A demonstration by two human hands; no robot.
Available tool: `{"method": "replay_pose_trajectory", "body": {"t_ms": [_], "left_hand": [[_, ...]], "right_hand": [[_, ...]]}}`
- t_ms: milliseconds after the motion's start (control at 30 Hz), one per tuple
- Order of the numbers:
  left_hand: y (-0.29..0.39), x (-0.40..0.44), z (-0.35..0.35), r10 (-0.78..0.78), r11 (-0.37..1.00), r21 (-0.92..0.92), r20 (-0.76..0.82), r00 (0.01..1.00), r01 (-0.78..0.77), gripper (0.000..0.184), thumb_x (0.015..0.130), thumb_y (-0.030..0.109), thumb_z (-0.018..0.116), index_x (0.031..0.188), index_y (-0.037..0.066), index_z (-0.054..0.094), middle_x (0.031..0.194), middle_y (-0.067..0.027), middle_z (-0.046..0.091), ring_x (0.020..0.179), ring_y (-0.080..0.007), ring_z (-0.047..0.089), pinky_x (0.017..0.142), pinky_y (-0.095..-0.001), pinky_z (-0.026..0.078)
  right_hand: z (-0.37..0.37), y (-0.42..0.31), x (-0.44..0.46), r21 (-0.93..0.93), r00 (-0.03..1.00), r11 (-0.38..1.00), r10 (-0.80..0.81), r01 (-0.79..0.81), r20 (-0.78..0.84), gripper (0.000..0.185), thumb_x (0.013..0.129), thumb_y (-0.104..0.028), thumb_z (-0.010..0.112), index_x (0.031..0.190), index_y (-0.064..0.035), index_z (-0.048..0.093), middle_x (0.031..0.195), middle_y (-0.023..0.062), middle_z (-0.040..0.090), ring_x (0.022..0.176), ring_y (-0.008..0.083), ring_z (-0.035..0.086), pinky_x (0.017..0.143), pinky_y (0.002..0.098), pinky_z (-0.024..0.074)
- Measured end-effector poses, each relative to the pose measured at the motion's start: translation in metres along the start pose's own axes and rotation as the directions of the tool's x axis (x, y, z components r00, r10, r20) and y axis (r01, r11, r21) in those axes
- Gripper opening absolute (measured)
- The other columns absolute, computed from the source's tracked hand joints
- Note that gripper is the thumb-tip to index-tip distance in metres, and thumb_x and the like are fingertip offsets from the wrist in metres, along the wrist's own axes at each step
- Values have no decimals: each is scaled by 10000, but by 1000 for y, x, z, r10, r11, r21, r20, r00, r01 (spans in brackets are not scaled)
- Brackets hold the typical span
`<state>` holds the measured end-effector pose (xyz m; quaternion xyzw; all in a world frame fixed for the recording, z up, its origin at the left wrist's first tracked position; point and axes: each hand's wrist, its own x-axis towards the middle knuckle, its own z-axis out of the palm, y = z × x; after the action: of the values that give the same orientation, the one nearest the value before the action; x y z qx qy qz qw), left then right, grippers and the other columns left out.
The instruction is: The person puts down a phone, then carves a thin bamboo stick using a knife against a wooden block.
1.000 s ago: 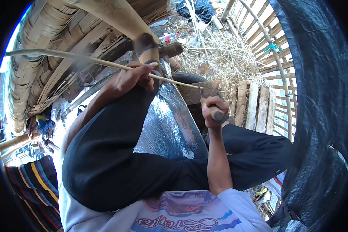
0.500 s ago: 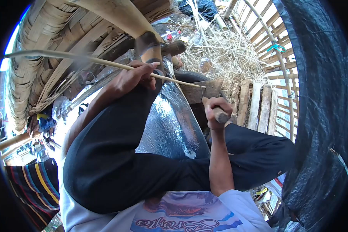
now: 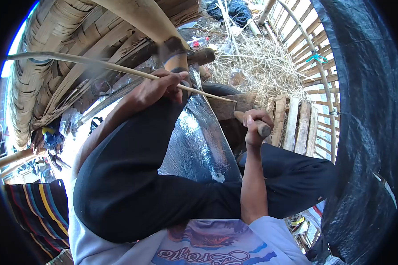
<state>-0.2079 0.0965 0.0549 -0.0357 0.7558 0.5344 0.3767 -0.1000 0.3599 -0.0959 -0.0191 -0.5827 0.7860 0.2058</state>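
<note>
My left hand (image 3: 161, 87) grips a long thin pale stick (image 3: 124, 70) over my bent knee. One end of the stick runs far off to the upper left; its other, thinner end lies at a wooden board (image 3: 246, 100). My right hand (image 3: 254, 123) is closed round the wooden handle of a tool (image 3: 264, 129). A narrow metal part projects from the handle and meets the stick's tip by the board. Its exact shape is too small to make out.
A shiny dark sheet (image 3: 192, 141) lies between my legs. A bamboo post (image 3: 176, 57) rises beyond my left hand. Straw (image 3: 269, 57) covers the ground ahead, and wooden slats (image 3: 292, 121) stand to the right. Black plastic sheeting (image 3: 362, 110) hangs at far right.
My right hand has moved slightly right, and the handle has tilted so that more of it shows. The stick's tip has shifted a little right and down. My left hand keeps its grip.
</note>
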Motion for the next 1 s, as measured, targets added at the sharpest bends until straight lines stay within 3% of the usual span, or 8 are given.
{"method": "replay_pose_trajectory", "body": {"t_ms": [133,233,400,500,600,700,867,1000], "left_hand": [[2,5,-1,36,999,14,20,999,-37,450,949,388,513,810,-28,613,700,-116,624,673,-168,629,681,-281,497],[3,1,1,51,998,-28,-12,999,-51,443,950,388,517,735,4,568,700,-114,621,666,-166,625,652,-289,485],[9,2,0,5,994,106,33,999,-9,450,979,380,447,710,34,546,719,-121,639,682,-159,616,676,-260,446],[5,-1,4,10,1000,2,-22,1000,-10,476,983,396,450,653,58,507,720,-125,639,655,-153,593,667,-274,446],[0,2,-3,34,999,23,21,999,-35,438,968,391,479,742,25,563,694,-88,620,658,-152,613,664,-274,467],[-4,8,-5,82,984,154,43,996,-88,437,992,362,439,747,18,551,673,-73,604,652,-142,609,643,-267,475],[-4,7,2,158,982,101,46,986,-162,396,1015,314,392,852,-2,565,667,-65,595,650,-130,606,622,-255,488],[-2,1,7,253,950,186,24,967,-253,344,1016,279,384,969,-4,574,724,-80,609,662,-132,614,622,-245,493]], "right_hand": [[-6,6,1,-219,1000,976,17,-11,25,165,756,-143,634,698,-31,529,603,32,555,534,82,512,511,223,403],[0,1,1,3,999,1000,11,-11,-32,161,755,-139,644,698,-40,531,603,23,550,540,81,510,524,232,415],[-6,15,5,-240,996,971,18,4,91,159,729,-92,653,649,-32,529,600,16,531,546,94,501,520,239,384],[-9,2,4,-57,992,994,89,-94,-85,104,730,-56,633,685,-31,542,613,29,531,566,94,508,549,241,413],[-11,-19,15,168,999,986,23,-16,-39,75,776,-53,547,740,-17,491,601,63,502,540,115,472,524,253,390],[-15,-10,17,192,999,981,3,6,-48,70,786,-44,523,749,-22,468,587,70,483,522,127,450,509,262,377],[-21,-10,16,234,995,972,-1,24,-99,84,792,-42,524,743,-27,457,585,71,481,518,132,451,509,268,378],[2,-41,16,251,993,961,-120,114,9,122,797,-55,544,714,-32,459,545,68,482,497,125,451,501,263,377]]}}
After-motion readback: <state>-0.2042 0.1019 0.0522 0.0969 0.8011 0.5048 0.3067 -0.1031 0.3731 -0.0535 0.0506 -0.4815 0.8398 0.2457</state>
